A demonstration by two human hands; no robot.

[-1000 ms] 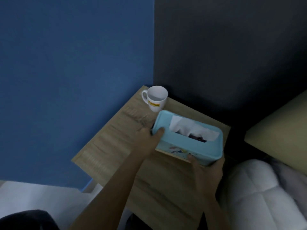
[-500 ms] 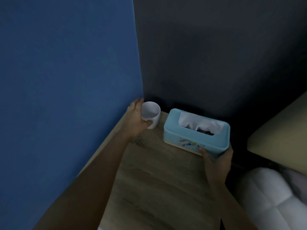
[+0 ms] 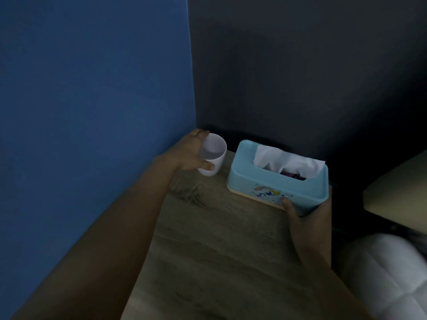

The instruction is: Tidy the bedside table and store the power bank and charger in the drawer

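A white mug (image 3: 213, 153) stands at the far left corner of the wooden bedside table (image 3: 219, 245), close to the blue wall. My left hand (image 3: 188, 154) is wrapped around its left side, thumb on the front. To the right sits a light blue tissue box (image 3: 277, 181) with white tissue sticking out of its top slot. My right hand (image 3: 305, 218) grips the box's near right corner, thumb on the front face. No power bank, charger or drawer is in view.
A blue wall (image 3: 92, 112) borders the table on the left and a dark wall (image 3: 300, 77) stands behind it. A white quilted duvet (image 3: 388, 273) and a beige pillow (image 3: 402, 192) lie to the right.
My left hand left the tissue box, reached to the mug and closed around it. The box was set back near the dark wall with my right hand still on it.
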